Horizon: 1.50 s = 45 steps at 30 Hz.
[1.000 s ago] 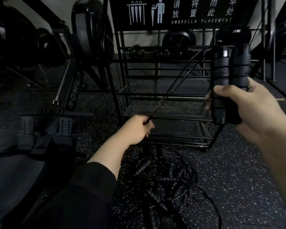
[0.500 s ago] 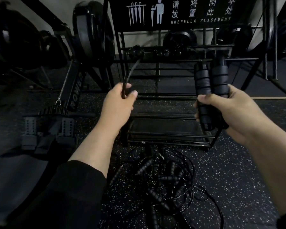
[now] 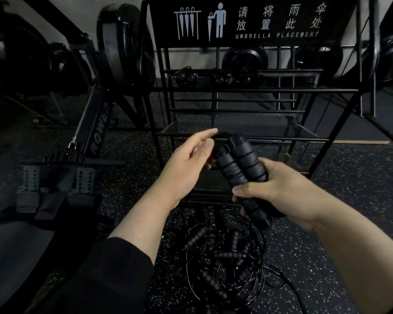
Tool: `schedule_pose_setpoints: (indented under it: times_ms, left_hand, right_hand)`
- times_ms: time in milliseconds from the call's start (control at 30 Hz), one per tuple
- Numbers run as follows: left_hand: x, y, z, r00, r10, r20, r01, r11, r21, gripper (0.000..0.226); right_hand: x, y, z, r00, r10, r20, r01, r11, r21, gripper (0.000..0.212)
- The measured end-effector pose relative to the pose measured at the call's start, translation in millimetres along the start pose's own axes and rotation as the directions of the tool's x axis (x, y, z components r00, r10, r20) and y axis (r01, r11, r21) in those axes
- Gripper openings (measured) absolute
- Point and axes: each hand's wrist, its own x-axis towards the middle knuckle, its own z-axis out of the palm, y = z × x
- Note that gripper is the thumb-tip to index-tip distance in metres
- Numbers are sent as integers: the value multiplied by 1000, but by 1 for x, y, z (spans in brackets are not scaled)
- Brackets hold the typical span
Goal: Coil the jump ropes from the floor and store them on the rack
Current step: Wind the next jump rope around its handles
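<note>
Handles (image 3: 241, 168) of one jump rope sit side by side in your right hand (image 3: 279, 191), tilted so their tops lean toward your left; your fingers curl round both foam grips and your thumb lies across the front of them near their lower half. Thin cord is wound in several turns round the two grips. Your left hand (image 3: 186, 164) is just beside the handle tops, fingers fairly straight and only loosely bent, with the index finger and thumb reaching toward a dark loop of cord (image 3: 220, 135) that arches from the fingertips over to the handle tops. Whether you actually pinch that cord you cannot tell from this view, since the loop blurs into the dark rack behind it.

Below your hands, a tangled pile of jump ropes (image 3: 225, 257) lies on the speckled black floor (image 3: 327, 257), several ribbed handles mixed in with loose loops of cord. Directly ahead stands the black metal rack (image 3: 236, 89), with a sign (image 3: 247, 21) on top reading UMBRELLA PLACEMENT. Three coiled bundles (image 3: 186, 77) hang on the rack's upper rail at the back. To your left sits a rowing machine (image 3: 95, 130), its footplates near the floor.
</note>
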Motion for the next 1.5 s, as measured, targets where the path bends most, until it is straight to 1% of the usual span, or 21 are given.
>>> schedule_pose_setpoints:
  times_ms: [67,100,167,233,300,367,433,500,567,767,933,967,1033,1100,1133,1167,1233,1300,1400,1500]
  left_hand:
    - [2,-4,1,1000,18,0,-18,1000,26,22]
    - [3,-5,1,1000,10,24,-11,999,44,23]
    - [9,-11,0,998,-17,59,10,993,119,40]
    - [13,-17,-3,1000,-27,0,27,993,117,37]
    - [16,-19,-5,996,-45,-83,49,998,47,29]
    - [20,-21,-7,991,-39,-128,44,998,37,26]
    - [22,-20,-7,986,-25,-168,31,999,33,25]
    - [23,-18,-10,979,-18,-203,20,1000,8,25]
    - [22,-15,-12,980,-14,-198,10,1000,-20,23]
    - [20,-20,-7,991,-102,-84,97,993,-61,21]
    - [27,-25,2,984,-109,-141,102,993,-54,17]
    - [27,-25,1,985,-119,-124,113,992,-53,18]
    - [27,-24,1,986,-160,-41,159,987,-22,28]
    - [26,-23,2,980,-194,48,193,981,32,42]
    - [26,-23,2,980,-186,64,182,982,57,50]
    - [26,-23,2,985,-164,46,160,984,77,58]
    - [27,-23,4,992,-115,-52,120,987,107,70]
    - [28,-21,6,986,-82,-144,98,989,107,66]
    - [27,-19,10,983,-72,-168,89,991,97,57]
    - [26,-16,10,980,-32,-194,52,994,98,49]
  right_hand:
    - [4,4,0,999,33,42,-34,999,9,30]
    - [5,6,1,997,52,60,-54,998,19,29]
    - [10,13,1,994,85,72,-88,996,35,29]
    - [14,18,4,989,115,95,-124,988,95,35]
    - [17,22,7,978,150,144,-179,961,213,40]
    - [20,25,9,964,176,201,-237,909,343,39]
    - [22,30,9,946,167,278,-285,839,463,41]
    - [25,34,11,933,160,323,-315,798,514,45]
    - [28,38,14,931,169,325,-320,806,499,44]
    - [31,42,14,927,186,327,-327,829,455,38]
    - [31,41,5,926,200,319,-329,842,428,40]
    - [31,41,4,925,194,328,-327,845,424,38]
    - [29,42,1,922,182,343,-320,856,405,34]
    - [27,44,-1,922,182,342,-312,872,377,33]
    - [27,45,-2,921,184,342,-312,876,369,34]
    - [26,46,-3,920,186,346,-316,874,369,34]
    - [25,48,-4,911,182,371,-331,859,391,33]
    - [23,48,-3,894,158,419,-346,838,423,33]
    - [23,48,-4,874,123,470,-357,818,451,32]
    - [25,49,-6,869,90,487,-346,814,467,33]
